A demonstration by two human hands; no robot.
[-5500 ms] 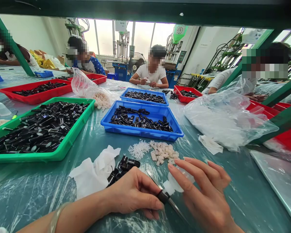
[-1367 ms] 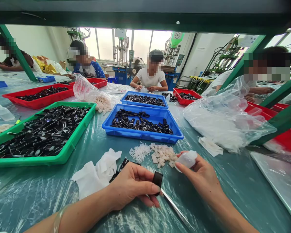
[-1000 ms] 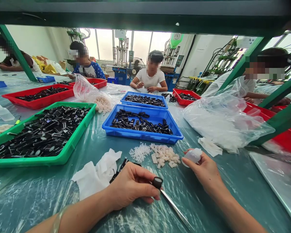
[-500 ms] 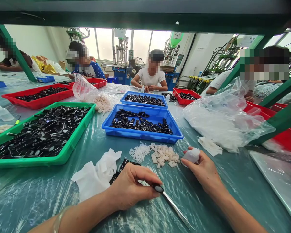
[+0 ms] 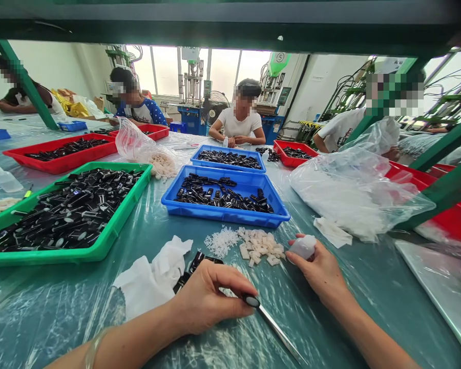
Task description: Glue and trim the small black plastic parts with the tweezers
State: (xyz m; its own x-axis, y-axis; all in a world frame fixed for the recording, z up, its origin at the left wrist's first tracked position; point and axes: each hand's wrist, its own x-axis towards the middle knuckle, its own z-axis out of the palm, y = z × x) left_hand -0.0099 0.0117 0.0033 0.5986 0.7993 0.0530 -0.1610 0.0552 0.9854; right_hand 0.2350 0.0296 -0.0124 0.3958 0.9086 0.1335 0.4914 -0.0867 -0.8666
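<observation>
My left hand [image 5: 209, 300] pinches a small black part [image 5: 250, 300] between thumb and fingers, low over the table. A metal tweezer [image 5: 278, 330] lies on the plastic sheet just right of that part. My right hand [image 5: 320, 274] is closed round a small translucent squeeze bottle [image 5: 302, 246], beside a pile of small beige pieces [image 5: 262, 246] and white granules [image 5: 219, 240]. More black parts [image 5: 194, 266] lie behind my left hand, next to a white cloth [image 5: 153, 274].
A blue tray [image 5: 225, 212] of black parts sits ahead, a green tray [image 5: 100, 238] at left, red trays [image 5: 57, 163] beyond. A big clear plastic bag [image 5: 353, 195] lies at right. Several other people sit round the table. Green frame bars [image 5: 438, 195] cross at right.
My left hand has turned the black part down flat toward the table. My right hand drew the bottle to the right, away from the part, and then held still.
</observation>
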